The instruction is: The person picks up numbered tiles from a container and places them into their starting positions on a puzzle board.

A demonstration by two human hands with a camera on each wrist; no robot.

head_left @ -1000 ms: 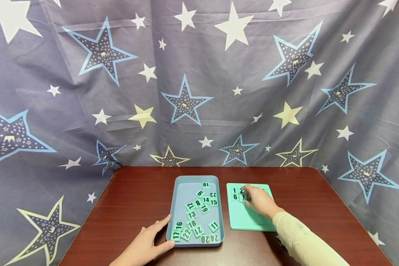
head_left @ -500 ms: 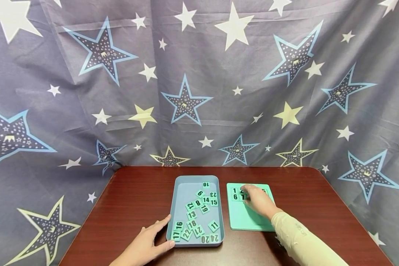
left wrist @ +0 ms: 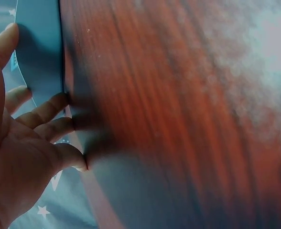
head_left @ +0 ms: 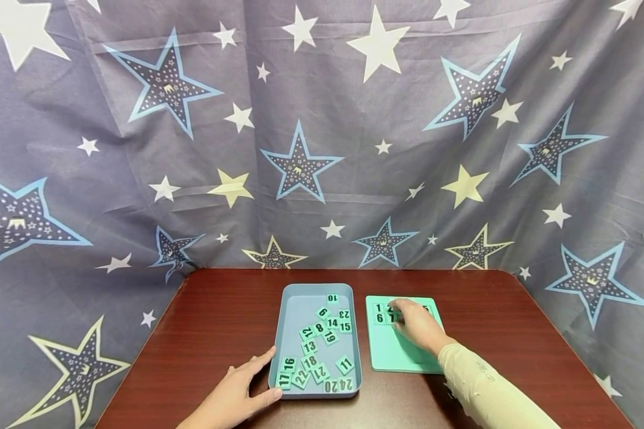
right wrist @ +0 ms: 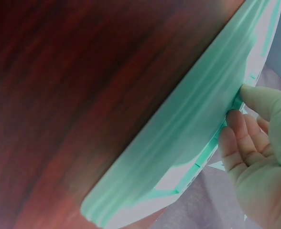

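The green board (head_left: 399,351) lies flat on the table (head_left: 220,310), just right of the blue-grey tray (head_left: 294,316), with tile 1 (head_left: 378,308), tile 6 (head_left: 379,318) and tile 7 (head_left: 391,319) showing at its far left. The person's right hand (head_left: 421,325) is over it, fingertips down beside tile 7; from here I can't tell whether they pinch a piece. The left hand (head_left: 238,386), relaxed and gripping nothing, rests its spread fingers against the tray's left side. Loose number tiles (head_left: 309,347) lie scattered in the tray, many askew. A starry cloth (head_left: 333,101) hangs behind.

Star-printed purple-grey cloth (head_left: 322,89) behind a reddish-brown wood-grain table (head_left: 220,322).
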